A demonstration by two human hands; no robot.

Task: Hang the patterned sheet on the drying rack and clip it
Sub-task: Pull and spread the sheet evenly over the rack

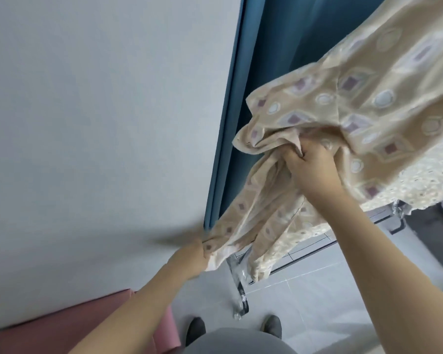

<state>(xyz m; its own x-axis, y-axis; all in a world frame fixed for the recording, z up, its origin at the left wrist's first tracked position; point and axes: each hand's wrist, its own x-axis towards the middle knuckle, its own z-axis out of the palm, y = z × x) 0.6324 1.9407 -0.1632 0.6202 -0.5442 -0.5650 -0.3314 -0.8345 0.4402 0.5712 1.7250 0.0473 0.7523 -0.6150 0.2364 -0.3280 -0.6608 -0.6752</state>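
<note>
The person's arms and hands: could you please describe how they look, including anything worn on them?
Both forearms are bare, with no sleeves in view. The left hand and right hand wear no gloves, and no rings, watch or bracelets are visible.

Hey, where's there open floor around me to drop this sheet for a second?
Bare tile lies ahead to the right, between the shoes and the drying rack. Left is crowded by the pink seat against the wall; patterned sheet fills both hands.

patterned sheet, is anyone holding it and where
Both hands hold the patterned sheet: the left hand grips its lower hanging end, the right hand clutches a bunched fold higher up.
</note>
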